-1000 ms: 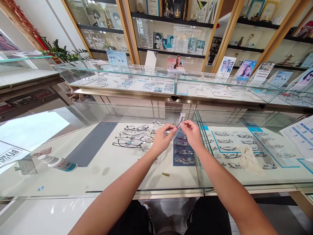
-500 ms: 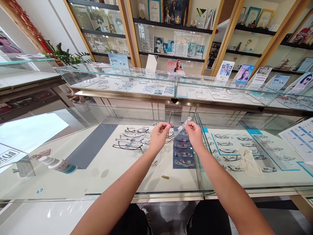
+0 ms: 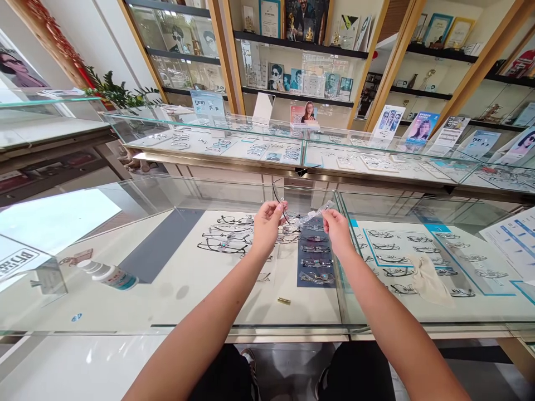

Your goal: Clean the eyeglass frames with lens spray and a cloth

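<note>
Left hand [image 3: 267,224] pinched dark glasses [image 3: 285,214], right hand [image 3: 336,229] pinched a clear sleeve [image 3: 314,215], a spray bottle [image 3: 112,276] lay left on the glass worktop [image 3: 200,295]

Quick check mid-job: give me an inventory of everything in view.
Held glasses: one, dark, left fingers
Sleeve: one, clear, right fingers
Displayed glasses: many, mixed, counters
Spray bottle: one, white-blue, front left
Small piece: one, gold, front centre
Cloth: one, cream, right
Strip: one, grey, left
Panel: one, navy, centre
Signs: several, mixed, mostly rear counter
Greenery: green, rear left
Shelves: several, black, back wall
Left hand, right hand: two, bare, centre
</note>
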{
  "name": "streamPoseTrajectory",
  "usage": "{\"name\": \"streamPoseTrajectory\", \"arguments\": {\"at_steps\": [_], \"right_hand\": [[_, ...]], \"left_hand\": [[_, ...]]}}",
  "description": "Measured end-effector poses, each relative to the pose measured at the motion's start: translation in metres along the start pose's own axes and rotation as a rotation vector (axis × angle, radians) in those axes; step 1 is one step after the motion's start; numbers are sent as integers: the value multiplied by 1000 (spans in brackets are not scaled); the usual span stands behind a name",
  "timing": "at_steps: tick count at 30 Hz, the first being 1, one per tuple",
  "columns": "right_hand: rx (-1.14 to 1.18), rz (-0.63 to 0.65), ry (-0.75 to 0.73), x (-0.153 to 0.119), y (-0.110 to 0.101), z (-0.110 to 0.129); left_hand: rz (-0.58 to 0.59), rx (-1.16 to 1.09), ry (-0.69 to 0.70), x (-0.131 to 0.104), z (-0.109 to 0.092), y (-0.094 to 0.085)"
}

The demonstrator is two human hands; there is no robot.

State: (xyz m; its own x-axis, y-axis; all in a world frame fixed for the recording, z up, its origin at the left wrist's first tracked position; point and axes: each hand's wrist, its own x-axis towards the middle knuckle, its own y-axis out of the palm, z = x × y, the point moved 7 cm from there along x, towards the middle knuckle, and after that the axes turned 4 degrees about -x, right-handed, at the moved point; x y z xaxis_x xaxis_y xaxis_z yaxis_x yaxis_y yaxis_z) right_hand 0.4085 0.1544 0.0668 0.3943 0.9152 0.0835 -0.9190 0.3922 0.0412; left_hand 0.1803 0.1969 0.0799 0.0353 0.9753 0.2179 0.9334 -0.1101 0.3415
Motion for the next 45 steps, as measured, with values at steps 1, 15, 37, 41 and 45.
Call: {"name": "streamPoseTrajectory", "arguments": {"at_steps": [1, 15, 37, 41, 45], "right_hand": [[4, 5, 11, -1, 1, 0], [-385, -165, -377, -31, -7, 45], [-393, 149, -555, -42, 31, 30], [-362, 82, -524, -31, 19, 27], [-342, 69, -526, -27, 14, 25]], "left_hand": [[-3, 4, 12, 0, 0, -1], [26, 77, 66, 2, -6, 0], [252, 375, 233, -37, -16, 39], [55, 540, 413, -71, -56, 16], [-347, 682, 638, -121, -106, -56]]}}
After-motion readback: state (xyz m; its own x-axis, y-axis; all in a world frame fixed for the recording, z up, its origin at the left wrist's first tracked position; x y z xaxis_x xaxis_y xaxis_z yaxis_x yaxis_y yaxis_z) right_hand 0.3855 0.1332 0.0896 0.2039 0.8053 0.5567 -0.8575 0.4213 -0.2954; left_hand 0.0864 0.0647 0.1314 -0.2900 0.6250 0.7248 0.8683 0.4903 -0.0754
